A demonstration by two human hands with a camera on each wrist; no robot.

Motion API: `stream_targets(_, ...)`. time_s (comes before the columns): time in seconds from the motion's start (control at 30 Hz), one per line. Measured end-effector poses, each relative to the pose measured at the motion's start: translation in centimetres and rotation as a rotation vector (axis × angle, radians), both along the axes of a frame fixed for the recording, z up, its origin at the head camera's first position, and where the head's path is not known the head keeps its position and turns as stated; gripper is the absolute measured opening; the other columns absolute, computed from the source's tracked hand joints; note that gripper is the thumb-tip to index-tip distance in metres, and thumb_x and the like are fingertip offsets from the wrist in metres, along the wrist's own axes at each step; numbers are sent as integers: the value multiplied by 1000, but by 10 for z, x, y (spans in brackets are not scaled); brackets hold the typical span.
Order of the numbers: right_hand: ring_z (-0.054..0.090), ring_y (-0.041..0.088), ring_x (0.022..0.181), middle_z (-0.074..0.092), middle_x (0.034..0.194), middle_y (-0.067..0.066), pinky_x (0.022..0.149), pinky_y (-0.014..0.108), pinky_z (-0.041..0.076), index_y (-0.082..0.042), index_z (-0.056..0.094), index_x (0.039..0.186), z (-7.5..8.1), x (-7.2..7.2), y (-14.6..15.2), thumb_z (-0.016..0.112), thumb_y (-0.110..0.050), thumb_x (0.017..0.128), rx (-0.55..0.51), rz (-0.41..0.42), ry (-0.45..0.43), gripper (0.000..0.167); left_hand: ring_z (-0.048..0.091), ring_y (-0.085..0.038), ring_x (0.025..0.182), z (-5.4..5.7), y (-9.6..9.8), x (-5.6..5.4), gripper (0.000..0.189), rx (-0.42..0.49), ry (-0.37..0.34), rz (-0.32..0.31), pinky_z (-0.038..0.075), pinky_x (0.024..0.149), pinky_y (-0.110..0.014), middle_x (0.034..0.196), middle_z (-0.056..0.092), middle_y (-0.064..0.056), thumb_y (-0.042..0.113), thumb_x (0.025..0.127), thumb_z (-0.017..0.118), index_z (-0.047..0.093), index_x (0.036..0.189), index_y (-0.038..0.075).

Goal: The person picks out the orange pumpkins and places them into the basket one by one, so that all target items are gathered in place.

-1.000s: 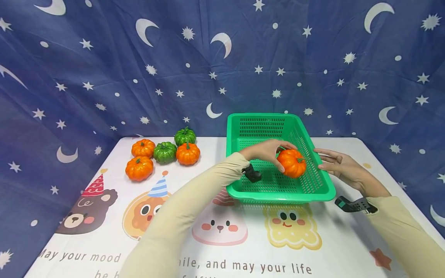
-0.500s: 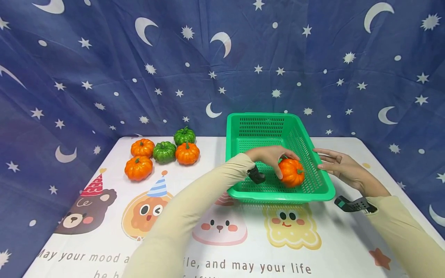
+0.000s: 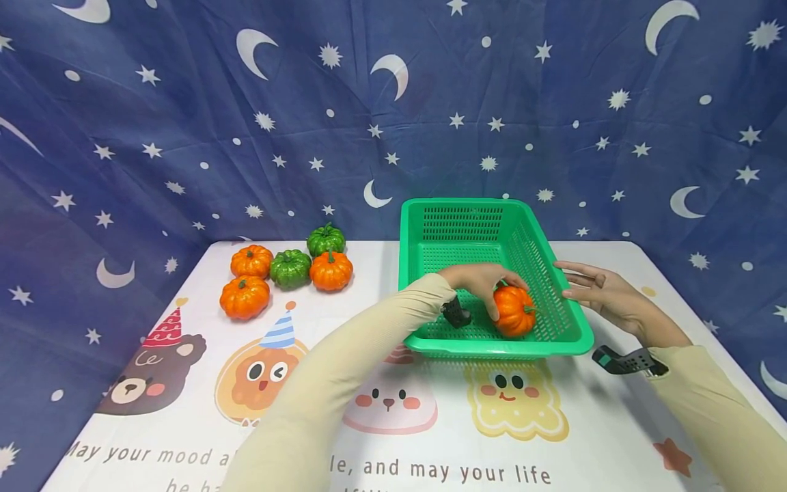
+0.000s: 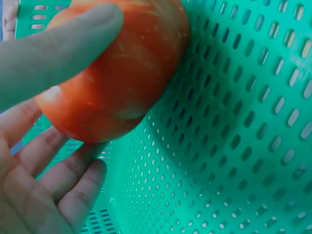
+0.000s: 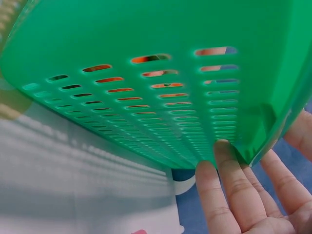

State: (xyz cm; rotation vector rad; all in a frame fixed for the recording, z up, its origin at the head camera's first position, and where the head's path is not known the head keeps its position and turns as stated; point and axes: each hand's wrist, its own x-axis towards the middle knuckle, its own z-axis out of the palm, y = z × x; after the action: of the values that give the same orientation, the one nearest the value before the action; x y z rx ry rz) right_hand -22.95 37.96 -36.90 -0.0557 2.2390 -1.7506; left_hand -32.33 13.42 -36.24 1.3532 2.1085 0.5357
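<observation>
My left hand (image 3: 482, 281) reaches down inside the green plastic basket (image 3: 492, 347) and holds a small orange pumpkin (image 3: 515, 313) near the right front corner. In the left wrist view the thumb (image 4: 73, 46) lies across the pumpkin (image 4: 126, 73), and the fingers (image 4: 73, 170) curve along its other side, close to the perforated wall. On the basket's right side, my right hand (image 3: 605, 301) touches the rim with extended fingers. From the right wrist, fingertips (image 5: 225, 146) rest against the outer wall, while orange shows through the slots.
Left of the basket, a cluster of small pumpkins stands on the white printed tablecloth (image 3: 393, 465): several orange ones (image 3: 244, 297) and two green ones (image 3: 290, 269). A blue curtain (image 3: 307, 89) with moons and stars hangs behind the table's far edge.
My left hand has lowered the orange pumpkin deeper into the basket. The right hand and the basket stay nearly where they were.
</observation>
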Motion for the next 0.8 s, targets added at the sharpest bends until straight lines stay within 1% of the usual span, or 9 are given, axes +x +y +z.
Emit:
stream_targets(0.07, 56, -10, 100, 52, 116, -27, 83, 12, 49, -19, 36, 143, 1, 0, 0, 61, -6, 90, -17, 0, -1, 60, 43, -18, 131, -1, 0, 0, 80, 2, -2, 12, 40, 102, -17, 144, 45, -7, 3, 72, 79, 40, 142, 9)
stream_targets(0.17, 57, -10, 100, 51, 116, -26, 84, 12, 49, -17, 34, 145, 2, 1, -1, 61, -7, 90, 1, -1, -2, 62, 40, -17, 134, -2, 1, -1, 81, -9, -24, 53, 38, 103, -16, 146, 42, -6, 5, 73, 79, 38, 143, 8)
stream_targets(0.27, 57, -10, 101, 51, 117, -26, 85, 12, 49, -17, 33, 145, 2, 1, -2, 62, -8, 90, 9, -7, -6, 63, 39, -16, 135, -3, 2, -1, 79, -16, -36, 87, 37, 105, -16, 145, 43, -6, 6, 73, 80, 39, 140, 8)
stream_targets(0.4, 58, -9, 101, 53, 116, -25, 84, 12, 49, -18, 36, 143, 1, 1, -2, 61, -6, 90, -20, -2, -1, 60, 40, -17, 134, -4, 1, 0, 76, -10, -30, 80, 37, 105, -17, 144, 44, -6, 6, 73, 79, 41, 139, 8)
stream_targets(0.57, 58, -9, 100, 53, 116, -26, 84, 12, 50, -20, 38, 142, -1, 1, 0, 60, -5, 90, -31, 11, 11, 59, 39, -17, 135, -5, -1, 0, 77, -5, -36, 68, 39, 104, -18, 145, 45, -3, 5, 75, 78, 41, 142, 11)
stream_targets(0.63, 56, -10, 102, 51, 117, -27, 84, 12, 49, -21, 37, 143, -2, 0, 0, 60, -6, 90, -5, 15, 15, 60, 39, -17, 135, -6, -1, -1, 77, -5, -34, 69, 40, 103, -18, 145, 44, -3, 5, 75, 77, 41, 143, 12)
stream_targets(0.67, 56, -9, 103, 50, 118, -26, 84, 12, 49, -20, 36, 143, -2, -1, 1, 60, -6, 90, 4, 10, 11, 60, 39, -18, 135, -6, -2, -1, 78, -7, -33, 71, 41, 102, -18, 146, 44, -2, 4, 75, 77, 40, 143, 13)
stream_targets(0.73, 51, 4, 122, 47, 126, -20, 85, 10, 48, -20, 33, 146, -1, -1, 1, 60, -8, 90, 23, 7, 0, 63, 40, -19, 134, -7, -2, -2, 78, -10, -31, 77, 42, 100, -18, 147, 43, -3, 3, 75, 77, 40, 143, 14)
stream_targets(0.8, 35, 19, 138, 40, 140, -8, 85, 8, 46, -21, 29, 147, -1, -2, 1, 60, -10, 91, 53, 9, -10, 65, 41, -19, 133, -7, -2, -2, 78, -17, -21, 84, 43, 99, -18, 147, 43, -3, 3, 75, 77, 41, 143, 15)
